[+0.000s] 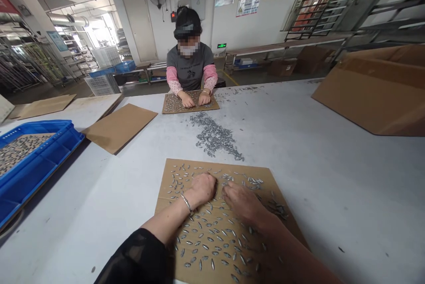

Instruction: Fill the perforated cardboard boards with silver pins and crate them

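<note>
White table [282, 133]: carries the whole arrangement; its broad flat top likely lets two people work face to face
Carton [375, 94]: tilted, at the right, well apart from the pieces, probably leaving the middle free for handling
Co-worker [191, 67]: at the far edge, both hands down on a far board [214, 106] that also bears pieces
Blue tray [53, 155]: at the left; pieces lie on cardboard inside, its raised walls likely guarding against spillage
Near board [215, 213]: flat cardboard directly before the wearer, seemingly keeping its pieces apart from the tabletop
Spare sheet [121, 127]: bare cardboard between tray and far board, apparently parked aside
Loose pile [214, 133]: heaped between the two boards, presumably for reach from both sides
Right hand [241, 197]: low over the upper part of the near board, fingers bunched beside clustered pieces; cannot tell whether one is gripped
Left hand [204, 186]: just left of it, fingers curled under, fingertips hidden; grip cannot be told
Metal pieces [206, 246]: slim, pointed, spaced singly on the lower near board, clustered near its upper right; the spacing probably limits overlap
</note>
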Demonstrator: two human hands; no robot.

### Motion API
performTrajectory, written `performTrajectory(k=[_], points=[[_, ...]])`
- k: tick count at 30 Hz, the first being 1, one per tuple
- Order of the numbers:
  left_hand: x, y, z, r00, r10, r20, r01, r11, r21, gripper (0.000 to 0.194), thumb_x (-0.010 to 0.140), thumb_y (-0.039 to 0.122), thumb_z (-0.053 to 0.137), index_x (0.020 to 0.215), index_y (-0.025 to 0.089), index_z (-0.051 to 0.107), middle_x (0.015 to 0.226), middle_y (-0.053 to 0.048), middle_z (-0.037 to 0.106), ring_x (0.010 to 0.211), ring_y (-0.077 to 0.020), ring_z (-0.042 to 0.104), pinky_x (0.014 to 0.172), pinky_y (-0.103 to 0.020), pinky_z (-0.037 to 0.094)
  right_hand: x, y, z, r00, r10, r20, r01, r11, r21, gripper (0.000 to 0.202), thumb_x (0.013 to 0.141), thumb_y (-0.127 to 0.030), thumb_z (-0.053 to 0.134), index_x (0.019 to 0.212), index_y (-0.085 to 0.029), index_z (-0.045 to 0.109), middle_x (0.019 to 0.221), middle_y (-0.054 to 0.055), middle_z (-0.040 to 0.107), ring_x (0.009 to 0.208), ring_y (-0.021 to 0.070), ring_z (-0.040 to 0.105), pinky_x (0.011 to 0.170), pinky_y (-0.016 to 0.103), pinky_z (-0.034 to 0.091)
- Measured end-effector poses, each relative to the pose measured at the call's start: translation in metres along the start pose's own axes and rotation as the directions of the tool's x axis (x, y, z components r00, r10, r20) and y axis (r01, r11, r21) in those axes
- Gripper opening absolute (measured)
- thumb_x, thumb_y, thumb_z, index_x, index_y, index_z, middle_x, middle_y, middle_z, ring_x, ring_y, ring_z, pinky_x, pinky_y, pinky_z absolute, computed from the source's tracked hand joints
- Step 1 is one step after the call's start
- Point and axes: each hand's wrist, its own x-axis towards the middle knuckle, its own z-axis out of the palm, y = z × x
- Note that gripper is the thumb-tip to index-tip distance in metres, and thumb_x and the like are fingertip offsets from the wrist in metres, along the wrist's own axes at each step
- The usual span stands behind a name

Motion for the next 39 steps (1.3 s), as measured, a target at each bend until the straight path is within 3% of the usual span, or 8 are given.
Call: performTrajectory(k=[6, 10, 14, 20, 26, 30, 36, 39], points=[[-0.014, -0.018, -0.021, 0.996, -0.063, -0.067, 0.060, 0.997, -0.038, 0.028, 0.095, 0.013, 0.050, 0.106, 0.007, 0.075, 0.108, -0.022, 0.076, 0.101, -0.0303, 0.074, 0.085, -0.036, 0.058, 0.013, -0.008, -0.011, 0.998, 0.068, 0.014, -0.067, 0.998, -0.018, 0.025, 0.103, -0.022, 0.046, 0.090, -0.019, 0.067, 0.098, 0.010, 0.070, 0.088, 0.0216, 0.065, 0.073, 0.031, 0.039], [-0.024, -0.027, -0.025, 0.993, -0.089, -0.082, 0.085, 0.995, -0.050, 0.028, 0.096, 0.015, 0.049, 0.108, 0.008, 0.074, 0.109, -0.021, 0.075, 0.101, -0.0296, 0.073, 0.086, -0.036, 0.057, 0.021, -0.020, -0.011, 0.995, 0.098, 0.032, -0.098, 0.995, -0.005, 0.023, 0.101, -0.020, 0.047, 0.094, -0.017, 0.069, 0.103, 0.012, 0.072, 0.090, 0.0214, 0.067, 0.073, 0.030, 0.040], [-0.034, -0.035, -0.021, 0.989, -0.124, -0.074, 0.120, 0.991, -0.060, 0.026, 0.095, 0.014, 0.051, 0.104, 0.007, 0.074, 0.106, -0.022, 0.074, 0.095, -0.0290, 0.074, 0.082, -0.036, 0.058, 0.024, -0.023, -0.012, 0.991, 0.118, 0.071, -0.118, 0.993, 0.006, 0.021, 0.098, -0.015, 0.049, 0.092, -0.016, 0.070, 0.099, 0.012, 0.072, 0.091, 0.0219, 0.067, 0.073, 0.029, 0.039], [-0.052, -0.046, -0.013, 0.984, -0.145, -0.103, 0.136, 0.987, -0.089, 0.026, 0.098, 0.016, 0.049, 0.101, 0.011, 0.074, 0.108, -0.020, 0.074, 0.095, -0.0276, 0.073, 0.081, -0.035, 0.056, 0.032, -0.026, -0.014, 0.998, 0.051, 0.038, -0.053, 0.998, 0.038, 0.020, 0.099, -0.015, 0.051, 0.088, -0.018, 0.067, 0.096, 0.008, 0.069, 0.087, 0.0183, 0.064, 0.069, 0.028, 0.034], [-0.067, -0.062, 0.001, 0.979, -0.154, -0.131, 0.140, 0.984, -0.113, 0.026, 0.098, 0.017, 0.047, 0.098, 0.015, 0.073, 0.106, -0.015, 0.073, 0.094, -0.0250, 0.072, 0.079, -0.033, 0.054, 0.024, -0.015, -0.013, 1.000, 0.007, 0.021, -0.008, 0.998, 0.057, 0.020, 0.099, -0.017, 0.051, 0.086, -0.019, 0.066, 0.095, 0.007, 0.068, 0.085, 0.0189, 0.062, 0.070, 0.029, 0.033], [-0.077, -0.058, 0.003, 0.982, -0.147, -0.117, 0.130, 0.982, -0.137, 0.025, 0.099, 0.019, 0.047, 0.096, 0.015, 0.072, 0.107, -0.013, 0.073, 0.091, -0.0233, 0.072, 0.079, -0.032, 0.053, 0.016, -0.013, -0.003, 0.996, -0.087, 0.019, 0.086, 0.994, 0.065, 0.018, 0.096, -0.015, 0.053, 0.084, -0.019, 0.065, 0.093, 0.006, 0.067, 0.087, 0.0193, 0.061, 0.073, 0.029, 0.035], [-0.083, -0.044, -0.003, 0.993, -0.092, -0.068, 0.082, 0.986, -0.143, 0.030, 0.102, 0.018, 0.042, 0.098, 0.013, 0.071, 0.109, -0.015, 0.073, 0.090, -0.0234, 0.071, 0.076, -0.031, 0.052, 0.016, 0.001, 0.012, 0.991, -0.120, -0.054, 0.124, 0.989, 0.081, 0.022, 0.100, -0.017, 0.044, 0.090, -0.019, 0.064, 0.096, 0.009, 0.068, 0.087, 0.0209, 0.061, 0.076, 0.030, 0.038], [-0.079, -0.043, 0.000, 0.994, -0.073, -0.075, 0.062, 0.988, -0.140, 0.028, 0.100, 0.017, 0.044, 0.095, 0.012, 0.072, 0.108, -0.015, 0.073, 0.091, -0.0240, 0.071, 0.078, -0.031, 0.053, 0.016, 0.009, 0.013, 0.995, -0.094, -0.022, 0.096, 0.990, 0.107, 0.023, 0.100, -0.017, 0.045, 0.088, -0.020, 0.064, 0.092, 0.008, 0.069, 0.086, 0.0201, 0.061, 0.075, 0.029, 0.037]])
